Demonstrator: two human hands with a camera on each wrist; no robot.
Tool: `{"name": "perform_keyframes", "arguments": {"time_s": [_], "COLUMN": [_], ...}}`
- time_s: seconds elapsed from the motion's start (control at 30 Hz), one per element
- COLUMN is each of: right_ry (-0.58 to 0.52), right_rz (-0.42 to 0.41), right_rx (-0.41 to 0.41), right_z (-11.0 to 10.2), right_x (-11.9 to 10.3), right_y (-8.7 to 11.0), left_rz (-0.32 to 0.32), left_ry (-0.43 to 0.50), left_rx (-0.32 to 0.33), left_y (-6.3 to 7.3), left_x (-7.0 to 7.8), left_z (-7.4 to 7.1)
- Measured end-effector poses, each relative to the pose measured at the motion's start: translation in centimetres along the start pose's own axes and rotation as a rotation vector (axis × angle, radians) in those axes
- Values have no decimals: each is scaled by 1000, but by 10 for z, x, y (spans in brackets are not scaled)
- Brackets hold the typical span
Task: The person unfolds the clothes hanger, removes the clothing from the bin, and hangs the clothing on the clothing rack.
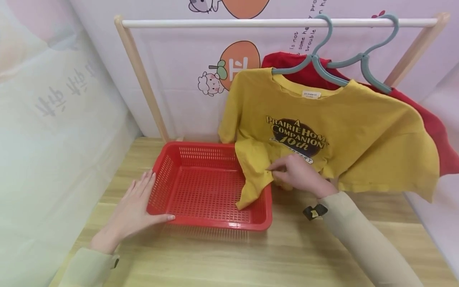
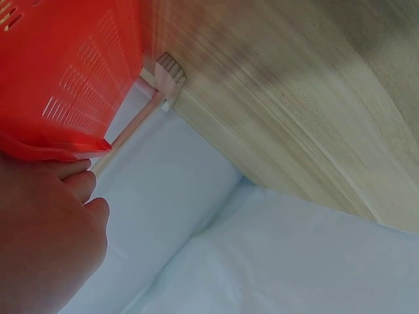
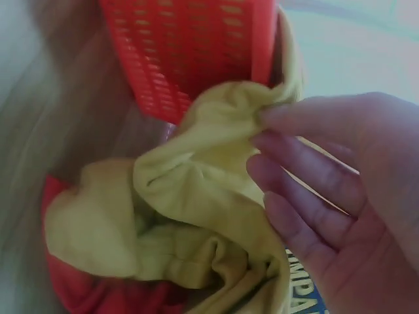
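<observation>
A yellow T-shirt with dark printed lettering hangs from a grey-green hanger. My right hand pinches its lower edge between thumb and index finger, as the right wrist view also shows, where the other fingers lie against the cloth. A flap of the shirt hangs over the right side of a red plastic basket, its corner inside. My left hand rests on the basket's left front corner, fingers extended along the left rim and thumb on the front rim.
Behind the yellow shirt, a red garment hangs on a second hanger. Both hooks sit on the white rod of a rack with wooden legs. Wood-grain tabletop lies beneath, with printed cloth walls around it.
</observation>
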State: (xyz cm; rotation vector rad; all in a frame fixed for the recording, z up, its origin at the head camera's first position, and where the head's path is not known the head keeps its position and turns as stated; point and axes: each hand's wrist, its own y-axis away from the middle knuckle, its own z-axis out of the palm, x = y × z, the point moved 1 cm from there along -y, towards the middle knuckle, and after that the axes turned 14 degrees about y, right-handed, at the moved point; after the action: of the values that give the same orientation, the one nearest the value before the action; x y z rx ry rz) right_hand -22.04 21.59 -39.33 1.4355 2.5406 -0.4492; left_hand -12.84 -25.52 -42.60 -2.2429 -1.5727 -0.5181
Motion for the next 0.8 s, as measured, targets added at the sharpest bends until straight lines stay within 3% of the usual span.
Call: {"name": "perform_keyframes", "arguments": {"time_s": [0.13, 0.2, 0.37, 0.5, 0.67, 0.8], "right_ry": [-112, -156, -48, 14, -58, -179], "right_rz": [51, 50, -70, -92, 4, 197], "right_rx": [56, 34, -103, -79, -10, 112], "right_z": [-4, -5, -1, 1, 7, 4], "right_x": [11, 10, -7, -17, -7, 17], "right_y": [-9, -12, -17, -19, -25, -29], "left_rz": [-1, -4, -10, -8, 2, 4], "left_ry": [7, 11, 10, 1, 0, 7], "left_rx": [14, 14, 7, 10, 17, 22], "left_y": [0, 0, 1, 1, 0, 1], "left_x": [2, 3, 4, 4, 4, 3], "left_z": [1, 3, 3, 3, 1, 1]}}
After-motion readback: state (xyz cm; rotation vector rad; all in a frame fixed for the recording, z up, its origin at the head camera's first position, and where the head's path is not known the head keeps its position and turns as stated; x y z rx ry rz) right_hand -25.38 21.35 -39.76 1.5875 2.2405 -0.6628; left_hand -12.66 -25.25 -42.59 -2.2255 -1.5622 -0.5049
